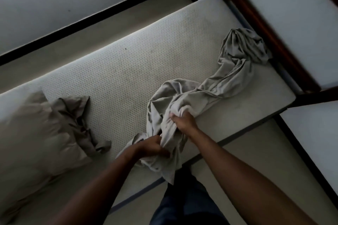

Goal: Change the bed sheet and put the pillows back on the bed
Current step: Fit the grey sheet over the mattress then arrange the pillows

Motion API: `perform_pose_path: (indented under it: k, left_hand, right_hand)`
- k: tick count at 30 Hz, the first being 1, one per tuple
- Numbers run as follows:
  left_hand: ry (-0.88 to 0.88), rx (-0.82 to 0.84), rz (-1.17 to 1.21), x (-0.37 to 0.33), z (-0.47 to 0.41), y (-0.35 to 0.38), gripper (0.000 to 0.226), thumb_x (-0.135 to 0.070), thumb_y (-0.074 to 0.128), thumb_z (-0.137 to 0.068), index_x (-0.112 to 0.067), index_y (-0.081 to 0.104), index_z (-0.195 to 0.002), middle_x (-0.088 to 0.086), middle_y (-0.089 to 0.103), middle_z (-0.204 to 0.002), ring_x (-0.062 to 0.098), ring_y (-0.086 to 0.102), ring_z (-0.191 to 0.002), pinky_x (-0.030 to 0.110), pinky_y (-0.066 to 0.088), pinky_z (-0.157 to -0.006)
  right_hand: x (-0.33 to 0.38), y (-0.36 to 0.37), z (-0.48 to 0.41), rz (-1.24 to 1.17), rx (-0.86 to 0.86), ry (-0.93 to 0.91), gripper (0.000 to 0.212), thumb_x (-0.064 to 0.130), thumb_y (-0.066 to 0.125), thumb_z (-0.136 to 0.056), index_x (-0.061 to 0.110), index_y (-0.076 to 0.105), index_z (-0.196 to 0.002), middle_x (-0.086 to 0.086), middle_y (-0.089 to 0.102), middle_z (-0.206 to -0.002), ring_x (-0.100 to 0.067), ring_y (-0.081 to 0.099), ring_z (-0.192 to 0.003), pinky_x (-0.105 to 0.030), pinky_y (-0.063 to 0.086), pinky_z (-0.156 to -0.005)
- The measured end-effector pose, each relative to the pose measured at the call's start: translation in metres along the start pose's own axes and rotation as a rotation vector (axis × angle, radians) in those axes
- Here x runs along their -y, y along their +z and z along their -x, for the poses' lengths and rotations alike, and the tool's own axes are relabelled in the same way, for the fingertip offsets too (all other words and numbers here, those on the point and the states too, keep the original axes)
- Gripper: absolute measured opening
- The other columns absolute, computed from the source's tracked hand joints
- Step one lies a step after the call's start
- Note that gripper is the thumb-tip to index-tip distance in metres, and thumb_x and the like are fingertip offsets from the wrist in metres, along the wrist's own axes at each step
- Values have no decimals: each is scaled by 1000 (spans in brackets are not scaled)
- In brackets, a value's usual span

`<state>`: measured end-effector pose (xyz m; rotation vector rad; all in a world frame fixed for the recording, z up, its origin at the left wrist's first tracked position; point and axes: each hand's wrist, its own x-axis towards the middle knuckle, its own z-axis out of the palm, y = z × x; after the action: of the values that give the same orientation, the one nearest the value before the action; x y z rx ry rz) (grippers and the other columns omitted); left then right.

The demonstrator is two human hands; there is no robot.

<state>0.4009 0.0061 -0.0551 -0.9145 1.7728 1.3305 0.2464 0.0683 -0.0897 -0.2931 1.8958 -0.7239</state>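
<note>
Two bare hands work a crumpled beige bed sheet (pixel 228 78) at the near edge of a stripped mattress (pixel 118 64). Nearest, the left hand (pixel 153 147) curls its fingers tightly round a fold that spills over the mattress edge. Just beyond it, the right hand (pixel 182 120) clenches a thick bunch of the same cloth. The sheet looks light, soft and limp, likely to trail and snag unless gathered bunch by bunch or taken at a hem. To the left a pillow (pixel 36 133) lies on the mattress, the loose end of its case rumpled. Farther right the sheet snakes to a heap in the far corner, beside the dark wooden bed frame (pixel 265 42).
</note>
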Motion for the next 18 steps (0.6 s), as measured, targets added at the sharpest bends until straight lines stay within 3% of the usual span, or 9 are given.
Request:
perform_pose_path:
  k: [3, 6, 8, 10, 12, 14, 16, 18]
  left_hand:
    - [-81, 65, 49, 6, 12, -3, 93, -62, 80, -48, -23, 59, -130, -6, 61, -129, 14, 55, -116, 34, 45, -107]
    - [-122, 129, -20, -1, 24, -8, 80, -39, 85, -75, -23, 41, -140, -11, 46, -127, 15, 47, -120, 22, 38, -97]
    - [-106, 125, 3, 8, 33, -17, 72, -31, 88, -73, -25, 44, -130, -10, 51, -127, 10, 47, -120, 19, 38, -94]
    - [-66, 73, 20, 16, 44, -28, 74, -31, 92, -64, -27, 50, -124, -7, 59, -127, 14, 54, -123, 23, 43, -99]
    - [-28, 33, 31, 31, 55, -35, 86, -40, 92, -50, -28, 55, -126, -5, 63, -125, 19, 57, -123, 31, 46, -105]
    - [-3, -42, 24, 43, 72, -40, 94, -52, 84, -42, -26, 60, -128, -6, 64, -121, 17, 60, -116, 34, 49, -103]
    - [64, -187, 84, 55, 92, -42, 67, -49, 85, -59, -22, 69, -118, -5, 70, -112, 13, 66, -103, 30, 53, -92]
    - [155, -313, 305, 65, 108, -44, 29, -27, 82, -82, -15, 74, -107, -1, 76, -103, 9, 70, -92, 27, 55, -82]
  right_hand:
    - [13, -16, 5, 28, 10, -160, 58, 44, 63, -97, 5, 58, -139, -9, 62, -139, -23, 56, -131, -37, 43, -112]
    - [30, -34, 14, -162, -55, -269, 58, 52, 69, -88, 8, 67, -126, -5, 71, -124, -18, 65, -119, -41, 49, -108]
    - [47, -51, 10, -289, -91, -283, 60, 58, 72, -78, 8, 72, -111, -5, 77, -107, -19, 72, -104, -47, 55, -100]
    - [73, -70, 7, -434, -105, -313, 42, 45, 74, -82, 8, 73, -101, -8, 78, -100, -24, 74, -97, -47, 58, -94]
    - [88, -84, 5, -633, -184, -338, 19, 27, 72, -93, 8, 72, -94, -9, 76, -93, -21, 74, -87, -39, 59, -83]
    - [93, -83, 16, -854, -211, -337, 25, 27, 64, -100, 2, 70, -105, -10, 75, -98, -23, 73, -95, -34, 58, -79]
    - [83, -60, 40, -985, -26, -314, 48, 45, 49, -104, 4, 65, -123, -13, 74, -115, -27, 69, -113, -36, 59, -87]
    - [52, -10, 79, -951, 97, -229, 56, 58, 36, -104, 14, 63, -126, -7, 74, -118, -27, 69, -112, -33, 60, -88]
